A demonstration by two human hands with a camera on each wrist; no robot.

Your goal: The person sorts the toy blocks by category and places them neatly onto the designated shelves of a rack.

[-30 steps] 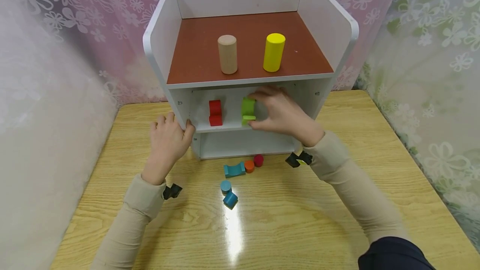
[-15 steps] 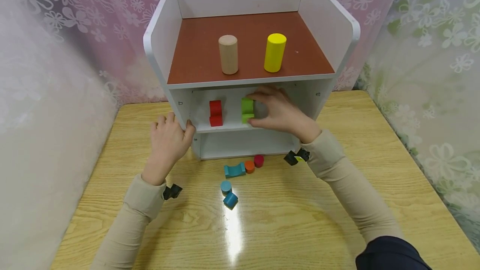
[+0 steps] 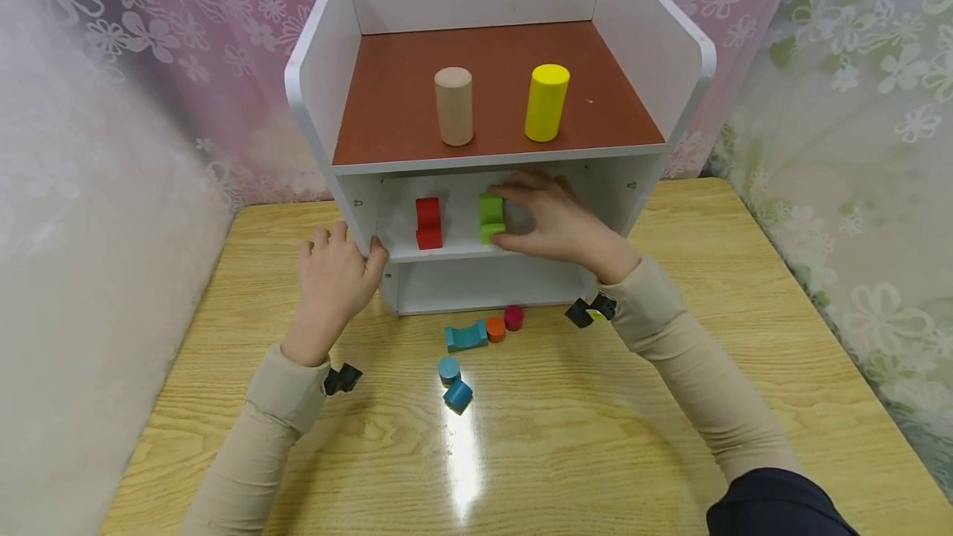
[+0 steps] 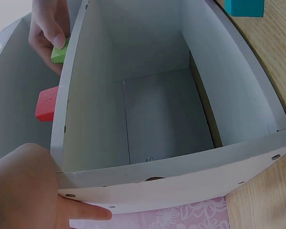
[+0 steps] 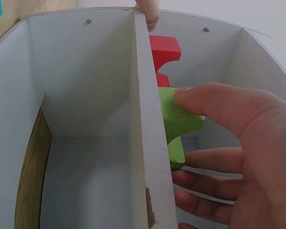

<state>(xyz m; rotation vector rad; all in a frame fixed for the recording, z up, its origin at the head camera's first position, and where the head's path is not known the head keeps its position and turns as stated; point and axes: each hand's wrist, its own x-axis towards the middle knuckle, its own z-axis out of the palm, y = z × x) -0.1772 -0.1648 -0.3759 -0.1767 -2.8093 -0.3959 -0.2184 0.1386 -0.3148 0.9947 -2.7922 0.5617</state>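
Observation:
On the middle shelf a green arch block [image 3: 491,218] stands on the white board. My right hand [image 3: 551,217] holds it by its ends, the thumb [image 5: 205,101] on its front end and fingers at its rear end. To its left stands a red arch block [image 3: 428,223], apart from both hands. My left hand [image 3: 337,288] grips the left side panel of the white shelf unit [image 3: 495,162], with the thumb at the panel's front edge and fingers along the outside, as the left wrist view shows.
A plain wooden cylinder [image 3: 454,106] and a yellow cylinder [image 3: 547,103] stand on the brown top. On the table [image 3: 581,437] before the unit lie a teal arch block [image 3: 466,337], orange [image 3: 495,329] and red [image 3: 514,318] discs, and two small blue cylinders [image 3: 457,396].
The green arch block has turned slightly and shifted a little left in my right hand, now lining up with the red one. My left hand stays in place.

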